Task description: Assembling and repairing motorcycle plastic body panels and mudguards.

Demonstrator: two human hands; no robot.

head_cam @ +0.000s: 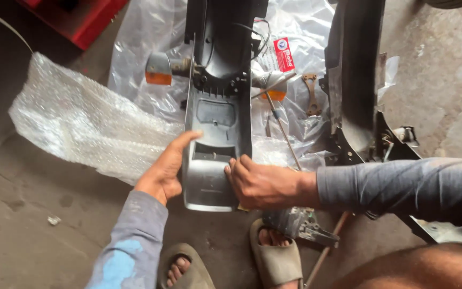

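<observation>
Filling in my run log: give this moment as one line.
left hand: on fender left edge | right hand: on its right edge | fender: on bubble wrap, floor

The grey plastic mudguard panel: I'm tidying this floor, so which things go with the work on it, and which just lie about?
In hand:
- long grey plastic mudguard panel, gripped at its near end by left hand and right hand
- orange indicator lamp on its side

Lying about:
- bubble-wrap sheet
- flat brown metal bracket
- thin metal rod
- second black panel
- red box
</observation>
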